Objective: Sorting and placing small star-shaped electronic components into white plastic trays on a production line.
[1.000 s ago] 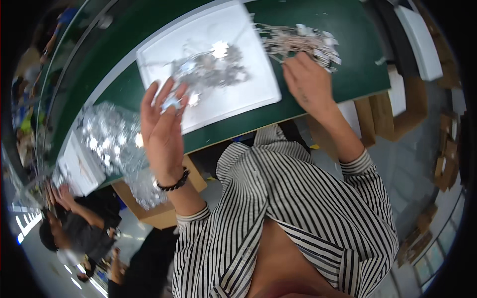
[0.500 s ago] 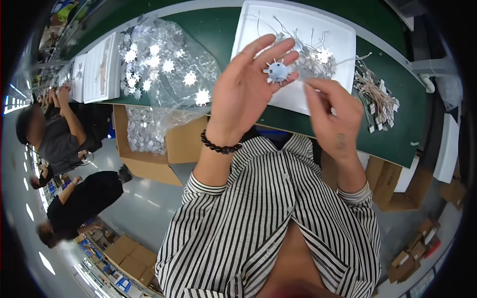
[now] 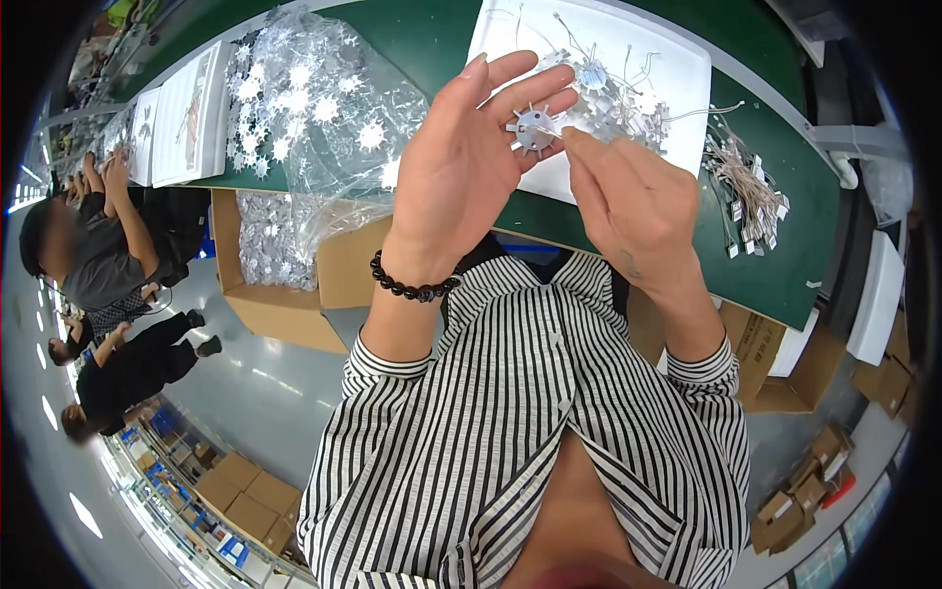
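Observation:
My left hand (image 3: 446,162) is turned palm up with its fingers stretched out. Across its fingers lies a small silvery metal disc (image 3: 535,132), with short spikes round the rim and small holes. My right hand (image 3: 633,191) is closed in a pinch at the disc's right edge. A thin pale strip shows between its fingertips and the disc, too small to make out. Behind both hands, a white foam tray (image 3: 677,69) holds a heap of similar metal pieces (image 3: 613,108) with thin wires.
A clear plastic bag (image 3: 383,108) of star-shaped metal pieces lies left on the green table (image 3: 775,285). At the right is a bundle of connector wires (image 3: 746,191). An open carton (image 3: 280,312) with more pieces stands below the table edge. Other people (image 3: 103,231) are at far left.
My right hand has come in toward the disc, and its pinching fingertips are now at the rim. My left hand has shifted slightly left, the disc turning with it.

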### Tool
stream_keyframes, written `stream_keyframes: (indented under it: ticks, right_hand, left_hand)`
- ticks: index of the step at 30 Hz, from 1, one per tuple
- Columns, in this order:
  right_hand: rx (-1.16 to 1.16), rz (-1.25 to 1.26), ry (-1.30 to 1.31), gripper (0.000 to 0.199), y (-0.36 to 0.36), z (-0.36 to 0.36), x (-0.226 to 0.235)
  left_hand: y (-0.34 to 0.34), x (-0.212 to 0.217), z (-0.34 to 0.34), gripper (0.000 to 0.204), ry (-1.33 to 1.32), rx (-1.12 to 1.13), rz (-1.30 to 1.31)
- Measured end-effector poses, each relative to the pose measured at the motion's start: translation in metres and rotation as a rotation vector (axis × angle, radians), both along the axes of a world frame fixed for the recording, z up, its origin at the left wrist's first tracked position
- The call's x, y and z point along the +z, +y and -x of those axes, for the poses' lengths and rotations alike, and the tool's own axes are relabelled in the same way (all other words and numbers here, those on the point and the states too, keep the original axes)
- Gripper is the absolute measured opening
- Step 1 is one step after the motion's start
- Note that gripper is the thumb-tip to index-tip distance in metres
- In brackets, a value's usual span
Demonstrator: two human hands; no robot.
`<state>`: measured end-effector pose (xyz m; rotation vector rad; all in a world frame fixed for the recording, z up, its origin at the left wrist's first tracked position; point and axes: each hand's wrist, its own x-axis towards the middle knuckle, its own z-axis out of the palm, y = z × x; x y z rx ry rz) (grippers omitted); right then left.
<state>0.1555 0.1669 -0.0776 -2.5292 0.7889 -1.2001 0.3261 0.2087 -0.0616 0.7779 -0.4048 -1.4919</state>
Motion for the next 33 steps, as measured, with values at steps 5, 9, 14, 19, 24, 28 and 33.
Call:
stream_keyframes:
  ticks: [5, 9, 14, 19, 24, 28, 33]
  right_hand:
    - [0.057, 0.141, 0.13, 0.019, -0.004, 0.002, 0.006]
    - [0.105, 0.216, 0.197, 0.017, -0.009, 0.0, 0.007]
    - [0.163, 0.193, 0.229, 0.012, -0.01, -0.012, 0.028]
    - [0.136, -0.346, 0.144, 0.032, 0.003, -0.018, 0.008]
    - [0.143, -0.533, 0.016, 0.038, 0.004, -0.02, 0.005]
    - [0.138, -0.706, -0.129, 0.037, 0.008, -0.022, 0.003]
    - [0.077, -0.71, -0.214, 0.04, 0.009, -0.015, -0.009]
  left_hand:
    - [0.002, 0.001, -0.002, 0.054, -0.043, -0.013, -0.036]
    - [0.002, 0.005, -0.007, 0.054, -0.147, -0.053, -0.059]
    - [0.01, 0.022, -0.003, 0.053, -0.405, -0.002, -0.006]
    - [0.011, 0.009, -0.003, 0.054, -0.632, -0.034, 0.039]
    - [0.017, 0.04, 0.0, 0.056, -0.581, -0.045, 0.003]
    - [0.018, 0.022, 0.001, 0.046, -0.388, 0.051, -0.015]
    - [0.026, -0.007, 0.0, 0.026, -0.408, -0.003, -0.07]
